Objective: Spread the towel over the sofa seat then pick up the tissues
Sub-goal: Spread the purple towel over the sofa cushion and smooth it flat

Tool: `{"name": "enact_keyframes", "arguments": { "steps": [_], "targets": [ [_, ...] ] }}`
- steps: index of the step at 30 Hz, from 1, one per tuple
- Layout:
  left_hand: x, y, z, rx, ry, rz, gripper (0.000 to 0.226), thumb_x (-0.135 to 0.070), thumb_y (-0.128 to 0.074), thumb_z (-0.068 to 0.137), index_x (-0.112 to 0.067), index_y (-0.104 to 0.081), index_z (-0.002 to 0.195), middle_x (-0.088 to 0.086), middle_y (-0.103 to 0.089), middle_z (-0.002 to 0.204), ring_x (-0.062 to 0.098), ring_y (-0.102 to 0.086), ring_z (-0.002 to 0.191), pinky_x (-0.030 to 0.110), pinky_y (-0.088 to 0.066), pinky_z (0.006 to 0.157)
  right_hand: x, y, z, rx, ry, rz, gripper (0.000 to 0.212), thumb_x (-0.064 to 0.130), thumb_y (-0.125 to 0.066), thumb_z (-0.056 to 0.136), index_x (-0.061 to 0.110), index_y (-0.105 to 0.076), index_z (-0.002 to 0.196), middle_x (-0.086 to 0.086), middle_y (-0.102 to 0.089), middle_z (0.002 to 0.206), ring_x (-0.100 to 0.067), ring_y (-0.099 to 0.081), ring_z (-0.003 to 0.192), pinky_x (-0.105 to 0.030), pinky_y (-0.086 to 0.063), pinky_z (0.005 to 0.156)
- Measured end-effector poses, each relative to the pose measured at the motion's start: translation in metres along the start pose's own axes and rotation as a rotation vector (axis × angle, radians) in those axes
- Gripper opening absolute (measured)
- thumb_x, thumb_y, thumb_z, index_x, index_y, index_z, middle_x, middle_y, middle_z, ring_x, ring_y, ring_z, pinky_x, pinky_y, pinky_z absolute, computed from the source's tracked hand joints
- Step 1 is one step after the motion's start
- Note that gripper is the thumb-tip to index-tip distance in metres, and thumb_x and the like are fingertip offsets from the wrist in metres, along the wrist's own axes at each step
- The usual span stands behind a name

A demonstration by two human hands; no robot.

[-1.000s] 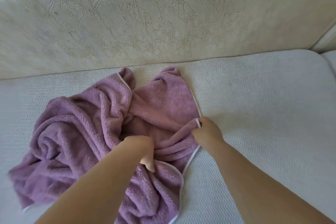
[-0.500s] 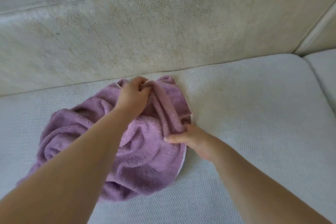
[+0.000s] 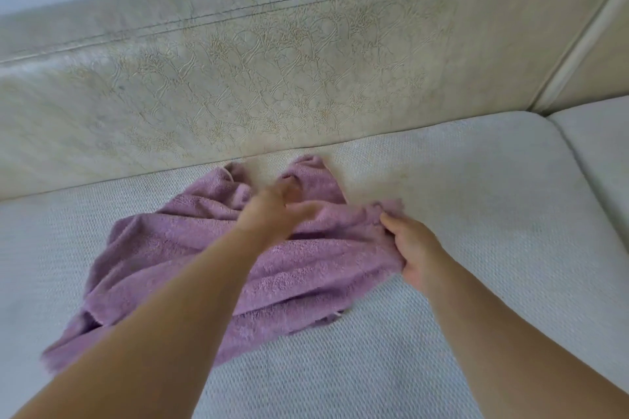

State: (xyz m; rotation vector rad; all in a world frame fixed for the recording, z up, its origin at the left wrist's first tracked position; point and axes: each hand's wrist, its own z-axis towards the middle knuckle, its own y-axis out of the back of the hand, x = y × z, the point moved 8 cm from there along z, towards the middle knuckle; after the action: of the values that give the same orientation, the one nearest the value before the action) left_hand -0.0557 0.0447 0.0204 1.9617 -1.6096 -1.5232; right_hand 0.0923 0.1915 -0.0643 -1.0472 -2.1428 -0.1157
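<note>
A purple towel (image 3: 163,248) lies crumpled on the pale woven sofa seat (image 3: 476,214), its far corners near the backrest. My right hand (image 3: 413,250) pinches the towel's right edge and holds it out to the right. My left hand (image 3: 277,209) is blurred over the towel's middle top, fingers spread, and I cannot see whether it grips the cloth. No tissues are in view.
The cracked cream backrest (image 3: 272,85) runs along the far side of the seat. A second seat cushion (image 3: 602,146) begins at the right, past a seam. Bare seat fabric lies to the right of and in front of the towel.
My right hand has drawn the towel's right edge outward to the right, so the towel lies wider. My left hand left the far fold and moved right, blurred.
</note>
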Motion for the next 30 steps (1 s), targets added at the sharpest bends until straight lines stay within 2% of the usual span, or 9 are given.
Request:
{"name": "enact_keyframes", "arguments": {
  "steps": [3,5,8,13,15,18,22,24,30],
  "targets": [
    [0.012,-0.06,-0.031,0.349,0.068,-0.011,0.078,-0.046,-0.08,0.066,-0.028,-0.045,0.133,-0.009,-0.054,0.115,0.013,-0.051,0.102,0.027,-0.04,0.088,-0.018,-0.012,-0.009,0.139,-0.032,-0.055,0.016,0.015,-0.051,0.095,0.015,-0.061,0.106,-0.009,-0.067,0.093,-0.019,-0.066,0.074,-0.026,-0.052,0.048],
    [0.012,-0.089,-0.044,0.429,0.011,0.104,0.073,-0.038,-0.08,0.069,-0.028,-0.044,0.132,-0.007,-0.058,0.119,0.016,-0.055,0.104,0.03,-0.043,0.093,-0.021,-0.024,-0.017,0.226,-0.02,-0.085,0.022,0.01,-0.048,0.095,0.013,-0.059,0.113,-0.009,-0.068,0.089,-0.018,-0.068,0.069,-0.027,-0.052,0.048],
    [0.004,-0.084,-0.041,0.197,-0.064,0.305,0.03,-0.02,-0.058,0.083,-0.021,-0.055,0.113,0.005,-0.066,0.107,0.026,-0.061,0.099,0.035,-0.051,0.087,-0.019,-0.033,-0.023,0.269,-0.002,-0.045,0.025,0.008,-0.048,0.094,0.011,-0.058,0.116,-0.01,-0.069,0.091,-0.019,-0.068,0.075,-0.033,-0.056,0.062],
    [0.006,-0.016,-0.043,-0.032,0.042,-0.113,0.025,-0.009,-0.052,0.085,-0.016,-0.067,0.103,0.016,-0.071,0.096,0.034,-0.068,0.088,0.039,-0.054,0.082,-0.018,-0.03,-0.033,0.195,-0.011,-0.113,0.023,0.029,-0.056,0.092,0.015,-0.058,0.11,-0.006,-0.064,0.102,-0.02,-0.063,0.091,-0.034,-0.051,0.079],
    [0.009,0.031,-0.048,-0.123,0.104,-0.235,0.017,-0.014,-0.056,0.085,-0.021,-0.067,0.097,0.016,-0.071,0.085,0.034,-0.069,0.074,0.04,-0.057,0.073,-0.021,-0.034,-0.037,0.172,-0.017,-0.191,0.04,0.029,-0.063,0.087,0.016,-0.051,0.122,-0.006,-0.062,0.113,-0.02,-0.062,0.098,-0.032,-0.051,0.078],
    [-0.004,0.117,-0.057,-0.344,0.016,0.035,0.008,-0.025,-0.061,0.082,-0.021,-0.067,0.088,0.006,-0.067,0.078,0.028,-0.064,0.078,0.034,-0.052,0.07,-0.023,-0.056,-0.049,0.206,-0.006,-0.302,0.059,0.026,-0.069,0.083,0.018,-0.042,0.135,-0.003,-0.06,0.116,-0.017,-0.061,0.102,-0.031,-0.05,0.079],
    [-0.032,0.168,-0.081,-0.387,-0.134,0.372,0.016,-0.029,-0.057,0.08,-0.024,-0.065,0.093,0.0,-0.064,0.077,0.022,-0.056,0.075,0.029,-0.04,0.064,-0.012,-0.104,-0.067,0.276,0.035,-0.327,0.061,0.02,-0.069,0.082,0.021,-0.042,0.136,0.005,-0.064,0.106,-0.016,-0.062,0.101,-0.029,-0.049,0.077],
    [-0.04,0.175,-0.093,-0.397,-0.176,0.4,0.024,-0.037,-0.052,0.073,-0.027,-0.063,0.092,-0.003,-0.062,0.075,0.021,-0.055,0.073,0.027,-0.039,0.064,-0.003,-0.127,-0.076,0.316,0.066,-0.341,0.061,0.02,-0.069,0.082,0.022,-0.04,0.136,0.007,-0.063,0.104,-0.015,-0.062,0.1,-0.029,-0.049,0.078],
    [-0.029,0.203,-0.114,-0.51,-0.231,0.331,0.015,-0.023,-0.059,0.085,-0.022,-0.066,0.099,0.004,-0.068,0.078,0.025,-0.06,0.076,0.029,-0.042,0.062,0.014,-0.161,-0.09,0.379,0.101,-0.397,0.066,0.018,-0.07,0.082,0.024,-0.037,0.139,0.001,-0.058,0.118,-0.02,-0.059,0.112,-0.035,-0.05,0.088]
  ]
}}
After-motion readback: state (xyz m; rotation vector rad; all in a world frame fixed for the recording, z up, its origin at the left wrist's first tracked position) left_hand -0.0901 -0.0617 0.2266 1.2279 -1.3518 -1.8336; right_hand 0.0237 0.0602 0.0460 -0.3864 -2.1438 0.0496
